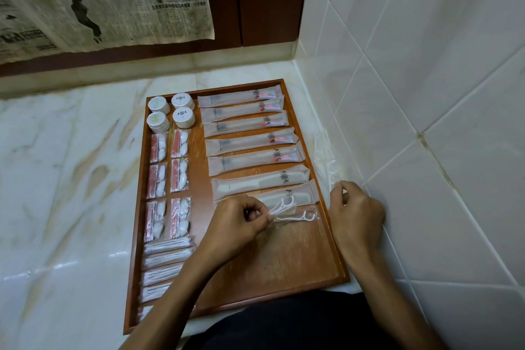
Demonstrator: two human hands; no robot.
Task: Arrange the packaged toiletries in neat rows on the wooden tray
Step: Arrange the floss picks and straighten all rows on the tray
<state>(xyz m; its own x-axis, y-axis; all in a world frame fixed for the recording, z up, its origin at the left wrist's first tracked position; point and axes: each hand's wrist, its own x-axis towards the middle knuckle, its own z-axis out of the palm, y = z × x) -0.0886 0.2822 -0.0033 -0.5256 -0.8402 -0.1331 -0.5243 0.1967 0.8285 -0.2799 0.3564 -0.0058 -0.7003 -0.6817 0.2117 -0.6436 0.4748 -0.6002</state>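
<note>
1 wooden tray point(257, 273) on marble counter point(71, 165), tiled corner point(426, 79).

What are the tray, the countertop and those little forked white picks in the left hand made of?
The tray looks like reddish-brown wood with a satin varnish: grain streaks show. The countertop seems polished marble or a lookalike, with tan veins and glossy reflections. The floss picks, pinched by the left hand, look like white moulded plastic in clear crinkly film.
</note>
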